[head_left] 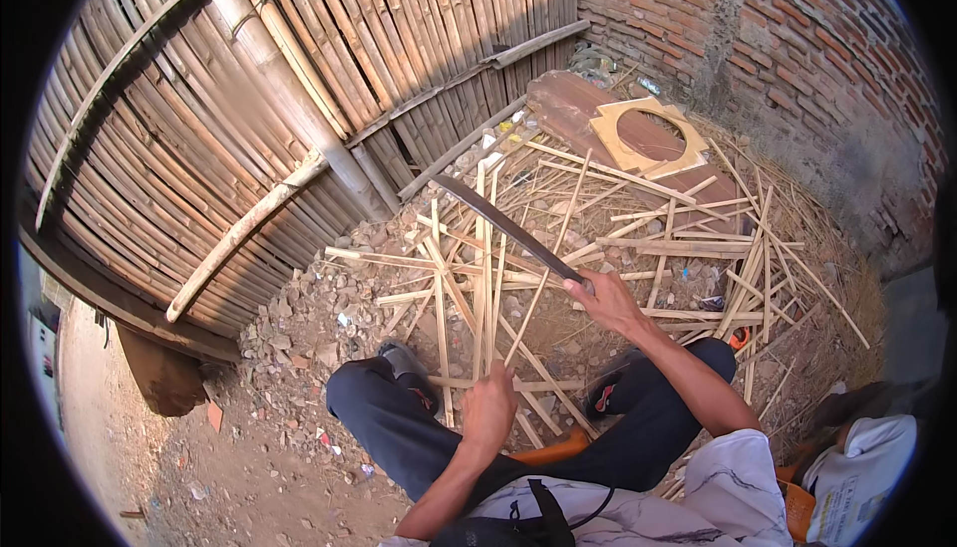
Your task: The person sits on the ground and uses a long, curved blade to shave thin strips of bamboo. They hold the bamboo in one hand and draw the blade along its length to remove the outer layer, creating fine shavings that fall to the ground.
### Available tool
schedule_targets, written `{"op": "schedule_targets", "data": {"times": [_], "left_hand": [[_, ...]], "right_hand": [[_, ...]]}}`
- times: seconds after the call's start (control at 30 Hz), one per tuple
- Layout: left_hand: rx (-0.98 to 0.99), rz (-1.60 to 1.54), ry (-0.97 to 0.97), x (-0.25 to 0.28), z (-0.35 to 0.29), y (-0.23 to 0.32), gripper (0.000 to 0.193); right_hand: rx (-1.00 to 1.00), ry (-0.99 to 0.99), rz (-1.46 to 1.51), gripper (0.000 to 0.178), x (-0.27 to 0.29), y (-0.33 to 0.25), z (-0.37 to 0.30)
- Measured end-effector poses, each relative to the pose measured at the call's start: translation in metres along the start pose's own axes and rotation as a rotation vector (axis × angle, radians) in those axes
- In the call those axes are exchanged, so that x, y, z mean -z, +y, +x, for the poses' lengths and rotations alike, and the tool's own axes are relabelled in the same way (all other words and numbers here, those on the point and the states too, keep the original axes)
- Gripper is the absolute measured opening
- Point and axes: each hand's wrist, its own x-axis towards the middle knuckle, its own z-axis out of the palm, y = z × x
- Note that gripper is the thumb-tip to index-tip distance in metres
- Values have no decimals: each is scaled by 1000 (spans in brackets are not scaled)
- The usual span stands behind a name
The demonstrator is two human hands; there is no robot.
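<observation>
My right hand (pixel 606 302) is closed round the handle end of a machete (pixel 503 221), whose long dark blade points up and to the left. Just in front of my lap, my left hand (pixel 489 407) is closed on the lower end of a thin bamboo strip (pixel 567 216). That strip slants up and to the right and crosses the blade near my right hand. I cannot tell whether blade and strip touch. Many pale split bamboo strips (pixel 485 288) lie crisscrossed on the ground between and beyond my feet.
A woven bamboo fence (pixel 229 138) stands at the left, a brick wall (pixel 788 59) at the right. A brown board (pixel 570 109) lies at the back beneath a yellowish panel with a round hole (pixel 608 138). Stones (pixel 299 343) cover the ground. A white sack (pixel 865 472) sits at the lower right.
</observation>
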Motion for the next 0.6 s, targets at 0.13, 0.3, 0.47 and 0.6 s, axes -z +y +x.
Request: {"op": "schedule_targets", "data": {"times": [0.13,0.3,0.47,0.6], "left_hand": [[-13,-9,-18,7,7,5,23],[17,46,-168,24,-56,-25,25],[90,-151,-282,61,-67,-40,31],[33,-307,-99,72,-45,-49,28]], "right_hand": [[89,-20,-31,75,-10,-14,-5],[-337,258,246,67,34,69,51],[-564,335,949,58,42,55,42],[-415,381,1074,59,38,30,24]]}}
